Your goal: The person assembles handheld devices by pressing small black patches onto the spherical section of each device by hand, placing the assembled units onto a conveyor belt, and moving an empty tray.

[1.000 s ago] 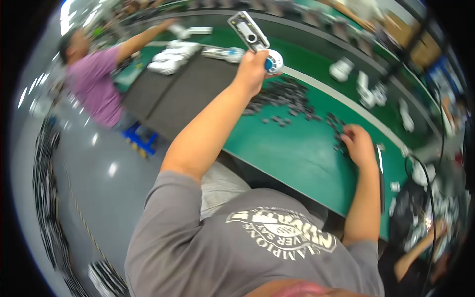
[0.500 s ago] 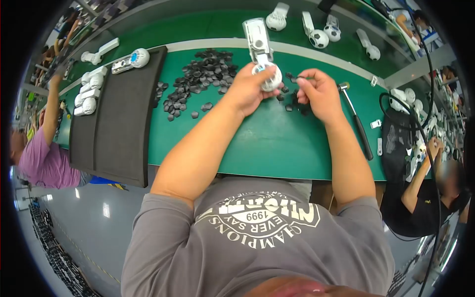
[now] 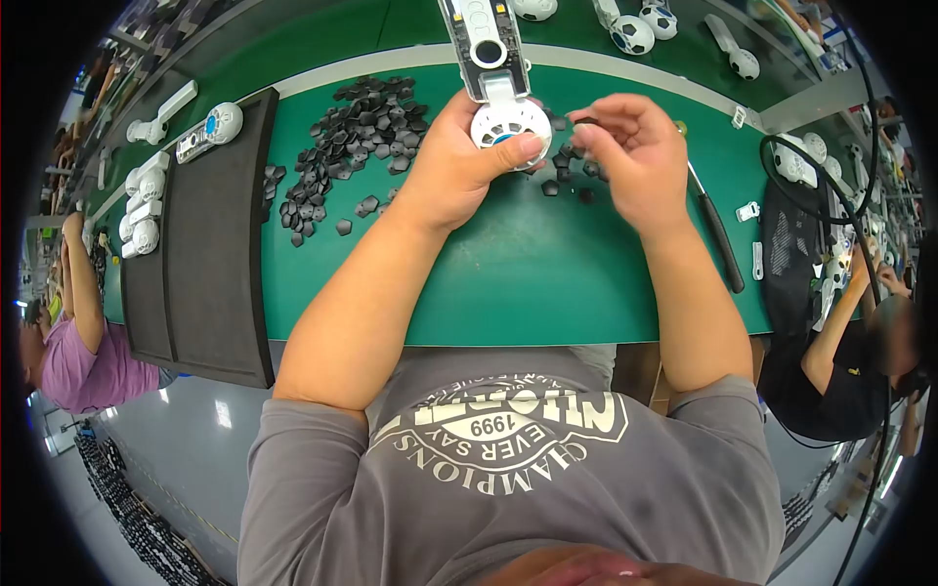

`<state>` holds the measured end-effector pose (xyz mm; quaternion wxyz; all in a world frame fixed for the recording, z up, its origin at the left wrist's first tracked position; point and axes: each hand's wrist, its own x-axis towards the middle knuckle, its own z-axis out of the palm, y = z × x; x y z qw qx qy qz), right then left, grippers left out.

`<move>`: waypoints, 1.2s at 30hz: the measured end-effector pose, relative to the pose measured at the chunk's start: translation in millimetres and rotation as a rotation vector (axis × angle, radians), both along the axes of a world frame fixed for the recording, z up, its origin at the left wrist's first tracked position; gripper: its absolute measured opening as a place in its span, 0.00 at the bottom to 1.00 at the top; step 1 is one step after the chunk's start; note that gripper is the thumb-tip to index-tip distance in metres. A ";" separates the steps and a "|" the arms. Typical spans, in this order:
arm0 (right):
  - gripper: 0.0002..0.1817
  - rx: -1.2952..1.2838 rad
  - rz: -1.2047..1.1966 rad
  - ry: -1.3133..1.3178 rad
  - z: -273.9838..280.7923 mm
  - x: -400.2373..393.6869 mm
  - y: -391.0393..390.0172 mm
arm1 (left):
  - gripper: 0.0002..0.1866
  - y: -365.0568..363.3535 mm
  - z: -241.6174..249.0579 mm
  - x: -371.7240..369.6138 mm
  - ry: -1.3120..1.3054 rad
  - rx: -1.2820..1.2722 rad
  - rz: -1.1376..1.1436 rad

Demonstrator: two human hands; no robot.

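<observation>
My left hand [image 3: 464, 161] is closed around a white ball-shaped device [image 3: 511, 122], its thumb lying over the round, slotted base. From that base a hinged rectangular arm [image 3: 484, 44] with a dark round hole extends away from me. To the right, my right hand [image 3: 635, 151] has thumb and fingertips pinched on a small black pentagon piece [image 3: 587, 121], mostly covered by the fingers. Several loose black pentagon pieces [image 3: 564, 161] lie on the green mat between and below the hands.
A large pile of black pentagons [image 3: 366, 127] lies left of my hands. Further left, a dark foam tray [image 3: 220, 244] has white devices [image 3: 147, 200] along its edge. A black-handled hammer [image 3: 718, 230] lies at right, near a cable [image 3: 860, 195]. A co-worker [image 3: 840, 361] sits beyond.
The view has shifted, and the device now appears closer and turned, showing more of its arm and slotted base. My right hand still pinches near it, fingers a little more curled.
</observation>
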<state>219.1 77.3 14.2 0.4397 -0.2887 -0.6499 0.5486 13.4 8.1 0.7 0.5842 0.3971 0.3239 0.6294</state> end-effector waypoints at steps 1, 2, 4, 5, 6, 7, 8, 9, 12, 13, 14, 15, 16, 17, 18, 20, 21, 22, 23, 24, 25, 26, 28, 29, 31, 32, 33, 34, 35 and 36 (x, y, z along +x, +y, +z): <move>0.09 0.338 -0.048 -0.092 -1.8 1.1 -1.6 | 0.28 -0.3 -0.9 0.9 -0.004 0.000 -0.003; 0.10 0.676 -0.094 -0.184 -1.9 2.0 -2.9 | 0.28 -0.7 -1.6 1.3 -0.025 0.018 -0.006; 0.11 0.853 -0.111 -0.168 6.5 1.6 -0.5 | 0.28 -0.2 -0.4 3.2 -0.065 0.055 -0.011; 0.12 1.026 -0.126 -0.147 11.8 0.7 1.1 | 0.28 -0.6 -0.1 4.8 -0.066 0.055 -0.013; 0.14 1.196 -0.141 -0.124 14.8 0.6 1.6 | 0.29 -1.6 0.0 6.2 -0.077 0.057 -0.012; 0.14 1.194 -0.144 -0.125 16.0 1.0 1.3 | 0.29 -2.5 0.7 7.6 -0.087 0.059 -0.010; 0.14 1.196 -0.145 -0.121 16.7 1.3 1.0 | 0.30 -3.1 1.2 8.5 -0.096 0.060 -0.009; 0.15 1.197 -0.145 -0.117 16.5 1.8 0.7 | 0.30 -3.1 0.7 8.5 -0.095 0.057 -0.012; 0.15 1.162 -0.137 -0.127 12.8 3.1 -0.5 | 0.29 -4.1 -0.2 6.8 -0.060 0.035 -0.047; 0.14 1.126 -0.122 -0.138 11.2 2.9 -0.8 | 0.29 -4.3 -0.5 7.5 -0.059 0.034 -0.048; 0.14 1.091 -0.108 -0.148 10.2 2.6 -1.1 | 0.29 -4.5 -0.6 8.0 -0.044 0.034 -0.046; 0.14 1.090 -0.107 -0.147 10.2 2.6 -1.4 | 0.28 -4.9 -0.6 8.4 -0.029 0.034 -0.042; 0.12 1.025 -0.083 -0.177 10.9 2.7 -1.8 | 0.28 -5.0 -0.8 8.4 -0.014 0.035 -0.038; 0.11 0.959 -0.059 -0.207 12.1 2.8 -2.6 | 0.28 -5.4 -0.4 7.9 -0.013 0.035 -0.036; 0.09 0.893 -0.035 -0.237 13.4 2.8 -3.4 | 0.28 -5.6 0.2 7.5 0.007 0.027 -0.037; 0.09 0.738 0.014 -0.257 18.4 3.3 -5.7 | 0.27 -6.2 1.4 7.0 0.044 0.010 -0.040; 0.08 0.584 0.062 -0.275 20.7 3.6 -6.8 | 0.27 -6.5 1.7 7.5 0.043 0.008 -0.040; 0.08 0.429 0.108 -0.292 21.1 3.6 -7.5 | 0.27 -6.8 1.9 8.4 0.080 0.011 -0.045; 0.08 0.426 0.109 -0.293 19.3 2.2 -8.1 | 0.28 -7.1 1.9 9.4 0.116 0.013 -0.050; 0.09 0.269 0.114 -0.183 16.6 -0.7 -8.9 | 0.28 -7.8 2.2 9.9 0.153 0.015 -0.055; 0.10 0.110 0.118 -0.073 13.5 -3.6 -9.6 | 0.28 -8.7 3.1 10.0 0.153 0.013 -0.055; 0.12 -0.046 0.120 0.037 10.9 -5.1 -9.4 | 0.27 -9.3 4.4 10.2 0.193 -0.001 -0.065; 0.13 -0.058 0.147 -0.019 6.1 -1.7 -4.7 | 0.26 -9.9 6.2 10.4 0.273 -0.026 -0.086; 0.15 -0.068 0.175 -0.075 3.8 0.9 -1.4 | 0.26 -9.6 6.3 10.3 0.274 -0.026 -0.085; 0.17 -0.079 0.206 -0.130 -0.4 1.8 2.9 | 0.26 -8.6 6.2 9.6 0.327 -0.051 -0.094; 0.18 -0.058 0.196 -0.185 -2.0 1.7 4.9 | 0.25 -8.0 6.2 9.3 0.354 -0.062 -0.099; 0.20 -0.037 0.185 -0.241 -3.5 1.5 6.2 | 0.25 -8.0 5.8 9.3 0.356 -0.062 -0.098; 0.21 -0.016 0.174 -0.296 -5.0 1.6 6.3 | 0.25 -8.3 4.7 9.4 0.341 -0.029 -0.078; 0.21 -0.014 0.172 -0.294 -7.0 0.9 5.5 | 0.25 -8.3 3.5 9.5 0.325 0.005 -0.059; 0.23 -0.051 0.223 -0.207 -9.5 -1.0 4.6 | 0.25 -8.0 2.5 9.4 0.308 0.040 -0.038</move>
